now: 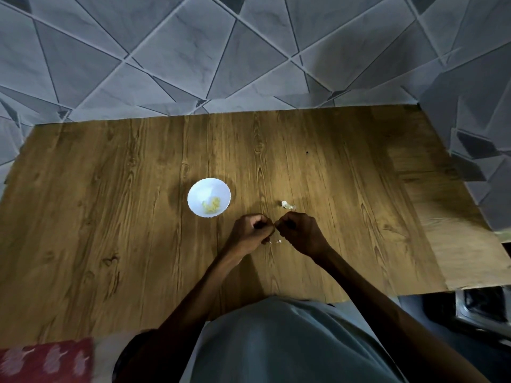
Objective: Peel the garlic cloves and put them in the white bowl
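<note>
The left grip (253, 230) and right grip (300, 230) are curling tight, fingertips meeting, pinching what I judge is a garlic clove hidden between them, its long axis untellable. The white bowl (199, 189), holding yellowish peeled cloves (211, 204), is sitting on the tabletop (110, 217) just ahead-left of the left grip, the nearer one; peel scraps (288, 205) are lying just beyond the right grip.

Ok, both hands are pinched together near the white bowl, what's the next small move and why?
Probably pull the skin off. The left hand and right hand meet fingertip to fingertip with fingers curled and the clove between them hidden, so peeling looks unfinished. The white bowl already holds peeled cloves; a skin scrap lies beyond the right hand.
</note>
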Motion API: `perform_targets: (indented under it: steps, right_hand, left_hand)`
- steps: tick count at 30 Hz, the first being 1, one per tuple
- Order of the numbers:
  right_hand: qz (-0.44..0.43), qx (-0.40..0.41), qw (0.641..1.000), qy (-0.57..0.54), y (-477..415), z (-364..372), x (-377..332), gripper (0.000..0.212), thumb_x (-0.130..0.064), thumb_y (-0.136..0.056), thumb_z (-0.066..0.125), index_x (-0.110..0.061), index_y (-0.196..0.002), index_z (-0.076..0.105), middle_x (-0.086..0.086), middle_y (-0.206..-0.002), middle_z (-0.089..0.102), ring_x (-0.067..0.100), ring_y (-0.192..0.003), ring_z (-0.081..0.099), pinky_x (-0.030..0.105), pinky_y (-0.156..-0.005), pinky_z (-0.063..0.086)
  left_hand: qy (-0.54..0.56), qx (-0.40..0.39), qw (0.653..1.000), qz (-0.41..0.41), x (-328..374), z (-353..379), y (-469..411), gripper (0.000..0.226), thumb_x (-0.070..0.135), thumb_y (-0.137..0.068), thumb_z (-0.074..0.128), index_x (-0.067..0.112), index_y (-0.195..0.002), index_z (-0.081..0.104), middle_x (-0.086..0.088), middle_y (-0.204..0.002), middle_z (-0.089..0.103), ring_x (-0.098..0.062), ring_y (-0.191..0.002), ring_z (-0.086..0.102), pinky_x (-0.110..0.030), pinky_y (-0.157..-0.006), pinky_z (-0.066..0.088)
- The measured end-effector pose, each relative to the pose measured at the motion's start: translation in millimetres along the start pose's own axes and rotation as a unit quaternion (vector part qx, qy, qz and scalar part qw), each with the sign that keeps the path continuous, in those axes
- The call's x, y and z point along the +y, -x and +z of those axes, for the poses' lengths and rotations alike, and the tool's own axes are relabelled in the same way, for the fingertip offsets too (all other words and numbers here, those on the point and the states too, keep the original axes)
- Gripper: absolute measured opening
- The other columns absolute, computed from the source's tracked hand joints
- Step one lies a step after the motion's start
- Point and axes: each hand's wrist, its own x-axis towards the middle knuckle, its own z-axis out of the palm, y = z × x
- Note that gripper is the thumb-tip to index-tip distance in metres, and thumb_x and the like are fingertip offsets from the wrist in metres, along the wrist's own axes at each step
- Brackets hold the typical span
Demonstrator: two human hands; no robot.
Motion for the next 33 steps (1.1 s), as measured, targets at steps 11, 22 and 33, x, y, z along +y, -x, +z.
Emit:
perform_targets:
  steps: [11, 22, 33]
  right_hand:
    - [0.132, -0.164, 0.909, -0.36, 4.3, -23.6, -0.9, 0.014, -0.014, -0.097, 0.058, -0.009, -0.09, 0.069, 0.007, -0.078, 0.059, 0.016, -0.071, 0.054, 0.027, -0.068, 0.048]
    - [0.146, -0.154, 0.912, -0.352, 7.2, -20.4, 5.0, 0.016, -0.011, -0.095, 0.061, 0.0, -0.101, 0.069, 0.007, -0.082, 0.065, 0.015, -0.074, 0.06, 0.026, -0.071, 0.052]
    - [0.16, -0.119, 0.916, -0.347, 12.2, -17.6, 20.5, 0.018, -0.007, -0.094, 0.062, 0.005, -0.105, 0.068, 0.017, -0.095, 0.072, 0.02, -0.084, 0.07, 0.027, -0.075, 0.057]
  left_hand:
    - [0.192, -0.058, 0.978, -0.051, 0.6, 0.7, 0.2, 0.017, 0.004, -0.097, 0.051, 0.006, -0.087, 0.065, -0.001, -0.066, 0.064, -0.009, -0.06, 0.06, -0.02, -0.059, 0.051]
    - [0.092, -0.042, 0.989, -0.104, -14.6, -1.6, 0.4, 0.017, 0.017, -0.096, 0.055, 0.011, -0.094, 0.071, -0.009, -0.082, 0.071, -0.017, -0.076, 0.065, -0.028, -0.07, 0.052]
    - [-0.042, 0.014, 0.996, -0.079, -26.7, 3.2, 1.2, 0.009, 0.015, -0.089, 0.067, 0.012, -0.095, 0.073, 0.0, -0.077, 0.074, -0.009, -0.067, 0.07, -0.02, -0.064, 0.055]
